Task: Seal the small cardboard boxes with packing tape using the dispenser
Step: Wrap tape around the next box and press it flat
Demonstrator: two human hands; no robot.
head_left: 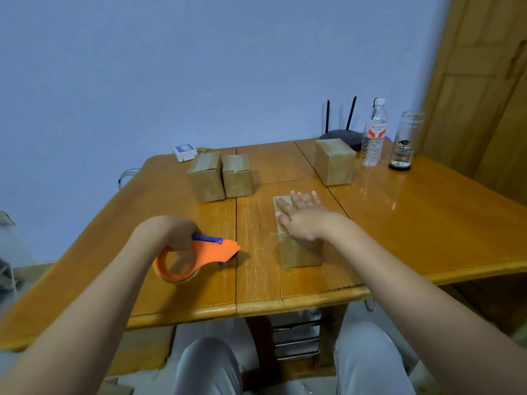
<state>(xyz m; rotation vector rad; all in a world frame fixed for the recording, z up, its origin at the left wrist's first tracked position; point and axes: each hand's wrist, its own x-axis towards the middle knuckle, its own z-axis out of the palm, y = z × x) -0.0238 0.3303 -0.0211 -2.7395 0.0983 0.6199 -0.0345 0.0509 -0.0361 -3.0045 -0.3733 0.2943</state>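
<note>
A small cardboard box [299,250] stands near the table's front edge. My right hand [302,216] lies flat on its top with the fingers straight and spread. To the left, my left hand [174,230] grips the orange tape dispenser [196,259], whose nose rests on the wooden table [427,223] and points right toward the box, a short gap away. Two more boxes [206,178] [237,175] stand side by side further back at the left. A third box [336,162] stands at the back right.
A water bottle [374,135], a glass jar [404,142] and a black router [342,135] stand at the back right. A small white box [184,151] lies at the back left edge. A wooden door [484,81] is at the right. My knees are under the table.
</note>
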